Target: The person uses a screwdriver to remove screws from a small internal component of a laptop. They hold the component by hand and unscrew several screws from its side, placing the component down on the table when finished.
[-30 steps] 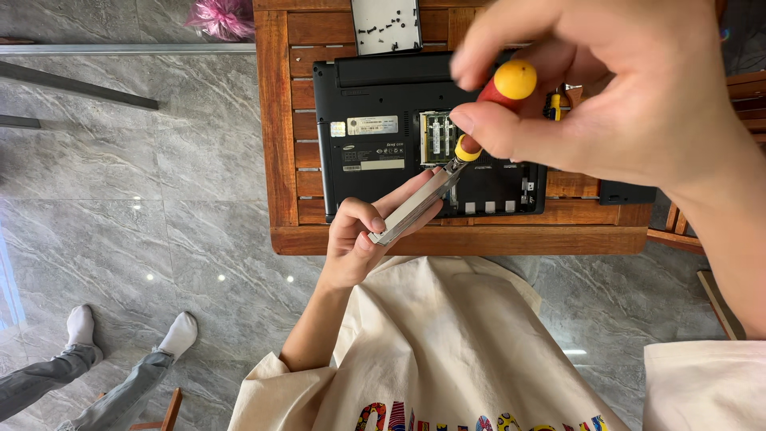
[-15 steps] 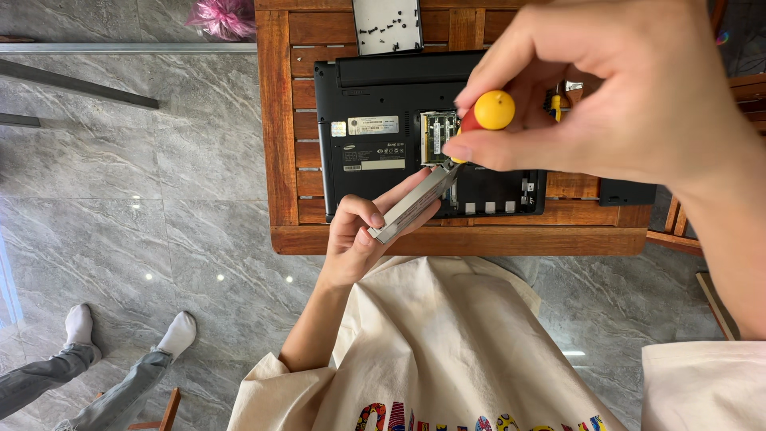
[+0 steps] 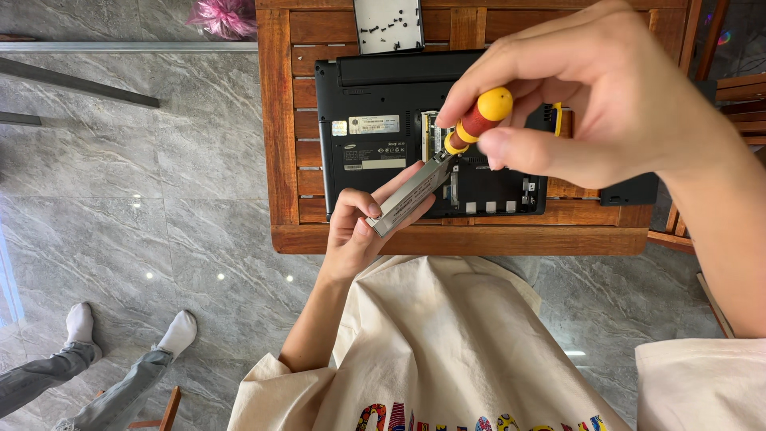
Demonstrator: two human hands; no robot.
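My left hand [image 3: 357, 227] grips a flat silver drive [image 3: 408, 195] in its metal bracket, held up in front of me over the table's near edge. My right hand [image 3: 594, 100] pinches a small red and yellow screwdriver [image 3: 477, 120] with its tip set against the far end of that drive. Below both lies a black laptop [image 3: 375, 120], bottom side up on the wooden slatted table [image 3: 283, 160], with its hatch off and a memory board showing.
A pale removed cover [image 3: 388, 24] with several small dark screws on it lies at the table's far edge. A second screwdriver [image 3: 556, 117] rests by the laptop. Another person's legs in white socks [image 3: 128, 339] reach in at lower left over the grey marble floor. A wooden chair [image 3: 738, 88] stands to the right.
My right hand has shifted slightly and the screwdriver handle has turned and tipped between my fingers. The left hand keeps the drive in nearly the same place.
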